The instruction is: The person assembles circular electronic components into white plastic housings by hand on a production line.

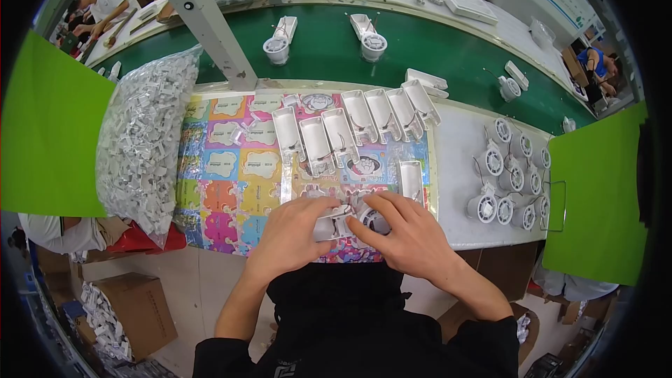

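At the near edge of the patterned mat, my left hand (294,232) is closed around a white plastic housing (326,229). My right hand (413,238) grips a round, grey-white unit (376,222) beside it, fingertips meeting the housing's right end. Thin wires show between the two parts, but the fingers hide how they join. Just beyond my right hand lies a single white housing (411,176). Farther back, several open white housings (316,141) with short wires rest in slanting rows on the mat.
A clear bag of small white parts (145,136) leans at the left. Several round white units (493,161) stand on the right of the table. The green conveyor (318,45) beyond carries round units with housings. Green panels (595,196) flank both sides; a metal post (203,21) rises back left.
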Action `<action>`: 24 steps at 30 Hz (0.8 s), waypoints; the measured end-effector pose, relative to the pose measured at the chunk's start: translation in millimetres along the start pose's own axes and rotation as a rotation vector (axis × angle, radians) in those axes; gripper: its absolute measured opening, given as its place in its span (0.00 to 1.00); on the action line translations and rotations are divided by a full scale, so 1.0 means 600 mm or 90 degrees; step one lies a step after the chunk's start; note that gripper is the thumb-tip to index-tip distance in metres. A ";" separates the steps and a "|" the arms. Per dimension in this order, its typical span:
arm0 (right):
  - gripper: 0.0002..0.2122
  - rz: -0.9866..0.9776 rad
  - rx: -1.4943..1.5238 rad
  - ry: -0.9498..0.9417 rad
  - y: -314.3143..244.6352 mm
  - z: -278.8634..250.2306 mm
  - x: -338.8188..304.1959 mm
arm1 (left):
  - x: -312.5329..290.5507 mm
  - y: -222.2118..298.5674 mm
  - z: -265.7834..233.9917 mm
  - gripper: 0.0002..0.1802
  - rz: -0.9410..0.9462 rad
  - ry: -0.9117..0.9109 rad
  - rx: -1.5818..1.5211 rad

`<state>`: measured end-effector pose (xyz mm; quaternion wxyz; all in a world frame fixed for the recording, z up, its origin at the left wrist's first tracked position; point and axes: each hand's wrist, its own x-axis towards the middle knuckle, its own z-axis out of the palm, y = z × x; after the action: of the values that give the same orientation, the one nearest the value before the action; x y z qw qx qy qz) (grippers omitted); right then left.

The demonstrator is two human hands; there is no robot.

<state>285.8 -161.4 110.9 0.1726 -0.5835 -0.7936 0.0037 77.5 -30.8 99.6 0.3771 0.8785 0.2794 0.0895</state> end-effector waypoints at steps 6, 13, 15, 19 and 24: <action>0.26 -0.002 -0.036 0.002 -0.012 -0.002 0.002 | -0.006 0.004 -0.001 0.24 -0.041 0.012 -0.071; 0.21 -0.031 -0.074 0.041 -0.010 0.010 0.003 | -0.011 -0.016 0.032 0.18 -0.023 0.088 -0.134; 0.22 -0.039 -0.072 0.061 -0.002 0.019 0.005 | -0.006 -0.024 0.036 0.17 -0.044 0.112 -0.184; 0.21 -0.052 -0.123 0.106 0.011 0.019 0.008 | 0.010 -0.017 0.025 0.19 0.043 0.164 -0.150; 0.20 -0.025 -0.207 0.195 0.061 -0.018 0.021 | 0.033 0.019 0.006 0.28 0.178 0.350 0.090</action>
<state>319.1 -140.1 117.0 0.1950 -0.5818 -0.7594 -0.2162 100.0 -28.5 104.1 0.2094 0.8753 0.2529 0.3550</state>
